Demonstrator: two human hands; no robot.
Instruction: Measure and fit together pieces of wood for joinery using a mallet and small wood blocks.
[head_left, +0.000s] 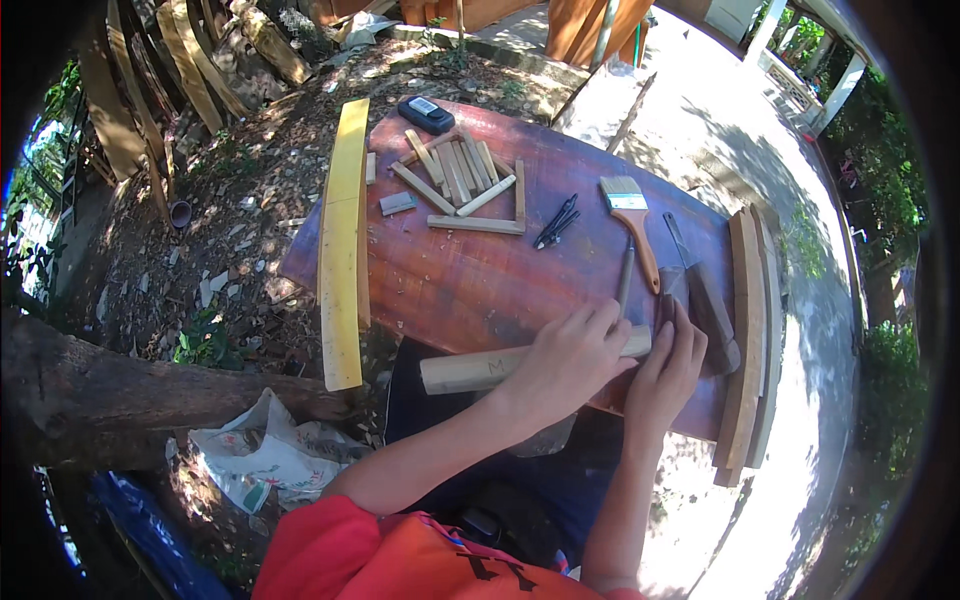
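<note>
A pale wooden piece (465, 371) with a pencilled letter lies crosswise at the table's near edge. My left hand (565, 365) rests over it with curled fingers, and what they pinch is hidden. A thin dark rod (627, 275) runs down to those fingertips. Beside the wood's right end, my right hand (665, 368) is closed around the lower part of a dark flat piece (671, 284), whose kind is unclear. Just beyond are a paintbrush (629, 213) with a brown handle and a long dark block (711, 315) near a narrow metal strip (677, 238).
The reddish table (450, 290) holds a wooden frame (478, 224) with several sticks, black compasses (558, 222), a small grey block (397, 204) and a dark device (426, 114). A yellow board (343, 240) overhangs the left edge; curved wooden strips (745, 340) stand along the right.
</note>
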